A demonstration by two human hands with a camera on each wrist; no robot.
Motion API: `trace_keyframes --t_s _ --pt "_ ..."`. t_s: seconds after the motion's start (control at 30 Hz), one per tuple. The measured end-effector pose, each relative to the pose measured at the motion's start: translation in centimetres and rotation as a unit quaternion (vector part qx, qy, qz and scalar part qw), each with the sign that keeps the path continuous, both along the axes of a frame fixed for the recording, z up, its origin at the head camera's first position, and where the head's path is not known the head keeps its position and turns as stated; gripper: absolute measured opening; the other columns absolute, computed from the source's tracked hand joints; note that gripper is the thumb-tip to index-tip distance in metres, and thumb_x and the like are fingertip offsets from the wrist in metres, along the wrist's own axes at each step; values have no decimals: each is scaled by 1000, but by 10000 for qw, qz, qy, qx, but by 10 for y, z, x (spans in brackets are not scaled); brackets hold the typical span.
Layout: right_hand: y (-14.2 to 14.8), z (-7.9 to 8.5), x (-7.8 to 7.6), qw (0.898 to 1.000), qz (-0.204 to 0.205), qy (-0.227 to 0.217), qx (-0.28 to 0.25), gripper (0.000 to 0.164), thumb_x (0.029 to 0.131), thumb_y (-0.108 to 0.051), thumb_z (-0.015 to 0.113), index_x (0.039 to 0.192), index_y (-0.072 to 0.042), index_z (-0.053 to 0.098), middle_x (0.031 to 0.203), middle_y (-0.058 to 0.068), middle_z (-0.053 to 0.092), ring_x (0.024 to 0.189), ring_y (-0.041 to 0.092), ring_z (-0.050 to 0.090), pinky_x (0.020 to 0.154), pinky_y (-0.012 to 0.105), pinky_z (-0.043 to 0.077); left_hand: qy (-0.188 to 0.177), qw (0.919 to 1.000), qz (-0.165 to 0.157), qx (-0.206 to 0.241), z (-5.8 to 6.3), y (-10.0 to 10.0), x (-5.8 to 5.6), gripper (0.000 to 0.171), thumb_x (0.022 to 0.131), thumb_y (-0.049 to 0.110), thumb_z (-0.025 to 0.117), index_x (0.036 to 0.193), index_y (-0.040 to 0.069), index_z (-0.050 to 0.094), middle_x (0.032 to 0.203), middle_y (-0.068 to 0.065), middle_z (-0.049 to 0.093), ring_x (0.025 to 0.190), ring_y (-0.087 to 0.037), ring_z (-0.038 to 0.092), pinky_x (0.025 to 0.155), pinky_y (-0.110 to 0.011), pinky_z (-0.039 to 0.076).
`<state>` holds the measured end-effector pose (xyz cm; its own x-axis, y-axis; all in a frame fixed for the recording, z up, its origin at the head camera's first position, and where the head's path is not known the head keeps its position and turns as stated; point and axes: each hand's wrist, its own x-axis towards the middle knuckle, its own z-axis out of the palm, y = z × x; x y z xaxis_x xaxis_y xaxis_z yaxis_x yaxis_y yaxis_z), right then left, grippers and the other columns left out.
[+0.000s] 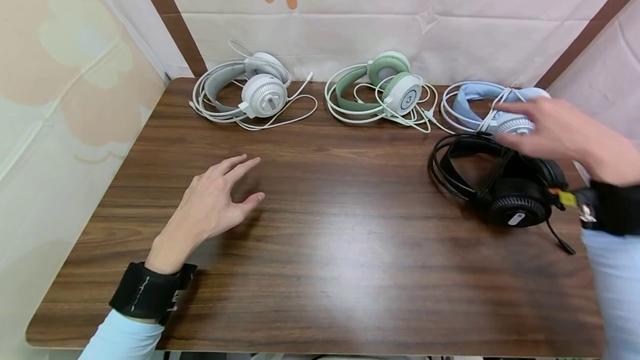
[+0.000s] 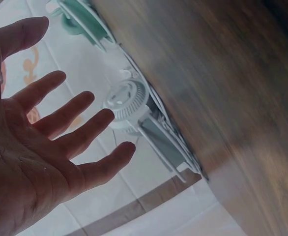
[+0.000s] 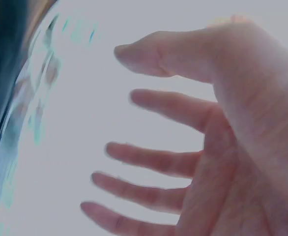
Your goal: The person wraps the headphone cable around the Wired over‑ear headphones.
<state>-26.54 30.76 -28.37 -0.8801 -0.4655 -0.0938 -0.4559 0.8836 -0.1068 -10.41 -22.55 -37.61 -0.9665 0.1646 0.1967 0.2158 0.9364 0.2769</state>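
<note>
My right hand [image 1: 555, 126] hovers over the black headset [image 1: 517, 199] and the blue headset [image 1: 475, 104] at the right of the table. Its fingers are spread in the right wrist view, with nothing held. Part of the blue headset is hidden behind that hand. My left hand [image 1: 212, 199] is held above the left part of the table, fingers apart and holding nothing. In the left wrist view its palm [image 2: 31, 167] shows, with the grey-and-white headset [image 2: 127, 101] beyond the fingers.
Along the back edge stand the grey-and-white headset and a green-and-white headset [image 1: 405, 93], each with loose white cable. The black headset's microphone [image 1: 565, 246] points toward the front right. Patterned cloth [image 1: 320, 43] hangs behind the brown wooden table [image 1: 320, 226].
</note>
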Motion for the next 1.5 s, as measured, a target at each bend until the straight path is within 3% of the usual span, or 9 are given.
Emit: trace_keyframes --t_s 0.13,0.3,0.53,0.73,0.97,1.2,1.3,1.37,1.5 --pt "-74 6 -47 9947 913 254 -389 80 84 -23 77 154 -6 41 132 39 50 119 49 51 96 63 44 -33 10000 -24 -19 3 4 0 65 90 40 72 149 24 52 152 -14 53 134 -41 55 93 -69 47" --pt "-109 -27 -111 9970 607 -331 -350 91 77 -7 69 157 -2 26 149 44 31 134 57 37 109 66 38 -234 9997 -120 -18 -1 13 3 65 91 42 70 151 25 50 153 -12 52 133 -41 56 92 -67 49" --pt "-108 -71 -134 9967 339 -421 -606 75 71 -6 63 143 -2 43 139 39 38 125 52 40 100 69 38 -341 9994 -69 20 -5 16 13 65 91 41 71 151 27 50 151 -12 54 131 -41 58 92 -67 49" --pt "-129 -57 -100 9945 897 -542 -66 72 74 -15 65 143 -6 50 136 32 44 112 48 50 92 63 46 -292 9995 -25 79 -5 12 14 65 91 39 71 152 27 49 151 -12 54 130 -41 59 89 -66 50" --pt "-153 -64 10 9882 1270 -853 -10 68 80 -17 73 144 -17 51 129 23 46 100 42 51 83 54 51 -338 9992 -196 114 -6 13 10 62 93 38 69 151 25 50 148 -11 56 129 -39 60 92 -64 51" --pt "-162 -74 68 9677 2070 1216 -773 59 69 -21 92 120 -19 61 111 12 54 96 37 57 70 49 54 -152 9922 -30 1233 6 28 -13 66 94 36 69 151 11 47 146 -15 57 134 -37 56 107 -57 48" --pt "-169 -75 75 9280 2390 2629 -1124 52 68 -15 87 113 -18 62 105 12 55 91 36 55 67 46 49 -331 9669 372 2501 27 39 -28 75 92 42 72 151 7 43 145 -17 57 133 -34 57 111 -53 48" --pt "-175 -73 76 8880 2576 3537 -1411 39 77 -10 78 112 -18 62 102 12 55 88 36 53 66 47 45 -646 9314 533 3542 48 44 -39 75 91 41 74 152 9 43 140 -12 63 129 -28 62 110 -46 50" --pt "-187 -60 73 8230 2550 4674 -1981 32 87 1 61 113 -18 64 101 15 56 85 37 52 68 48 44 -966 8055 143 5846 88 51 -57 32 91 12 71 121 2 66 92 -5 77 88 -18 76 86 -31 61"
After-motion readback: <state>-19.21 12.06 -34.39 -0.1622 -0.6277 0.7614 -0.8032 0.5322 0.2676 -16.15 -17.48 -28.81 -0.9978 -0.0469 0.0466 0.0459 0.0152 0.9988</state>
